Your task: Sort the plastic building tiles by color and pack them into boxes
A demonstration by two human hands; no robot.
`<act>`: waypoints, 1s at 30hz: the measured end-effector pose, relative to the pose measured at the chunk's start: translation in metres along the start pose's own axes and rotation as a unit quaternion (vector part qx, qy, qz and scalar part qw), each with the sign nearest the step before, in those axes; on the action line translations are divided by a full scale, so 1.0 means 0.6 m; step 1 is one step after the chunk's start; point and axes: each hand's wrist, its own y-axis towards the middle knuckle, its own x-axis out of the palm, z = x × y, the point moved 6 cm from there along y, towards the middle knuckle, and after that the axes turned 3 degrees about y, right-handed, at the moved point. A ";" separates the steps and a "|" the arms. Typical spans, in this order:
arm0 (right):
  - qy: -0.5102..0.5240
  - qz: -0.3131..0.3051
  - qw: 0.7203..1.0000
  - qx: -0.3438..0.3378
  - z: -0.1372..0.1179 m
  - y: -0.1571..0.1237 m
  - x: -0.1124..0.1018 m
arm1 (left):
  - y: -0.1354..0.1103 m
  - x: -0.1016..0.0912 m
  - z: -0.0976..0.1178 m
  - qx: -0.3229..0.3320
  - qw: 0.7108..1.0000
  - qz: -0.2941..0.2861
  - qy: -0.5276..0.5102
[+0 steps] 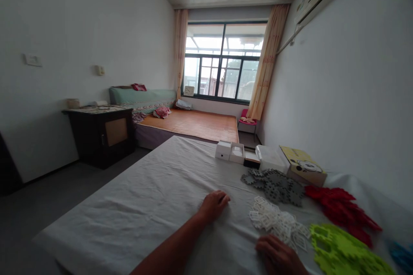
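My left hand (215, 204) rests knuckles-up on the white cloth (155, 197), fingers curled under, with nothing seen in it. My right hand (278, 257) lies at the near edge of a pile of white interlocking pieces (277, 222), fingers curled and touching the closest ones. Beyond lies a grey pile (277, 184). To the right are a red pile (342, 210) and a lime-green pile (342, 251).
Small white boxes (229, 151), a clear plastic box (270, 159) and a yellow carton (303, 165) stand at the table's far edge. A blue piece (403, 255) shows at the right border. Behind are a bed (193, 123), a dark cabinet (101, 134) and a window.
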 end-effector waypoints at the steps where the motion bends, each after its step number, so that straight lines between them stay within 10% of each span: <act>1: -0.005 -0.001 1.000 0.007 -0.004 0.003 -0.004 | 0.001 0.001 -0.002 0.000 1.000 -0.004 -0.008; 23: -0.113 -0.071 0.987 0.086 -0.014 0.019 0.006 | -0.001 -0.005 0.000 0.002 0.998 -0.032 -0.062; 30: -0.193 -0.069 0.973 0.104 0.100 0.214 -0.037 | 0.002 -0.005 0.002 0.009 0.999 -0.030 -0.045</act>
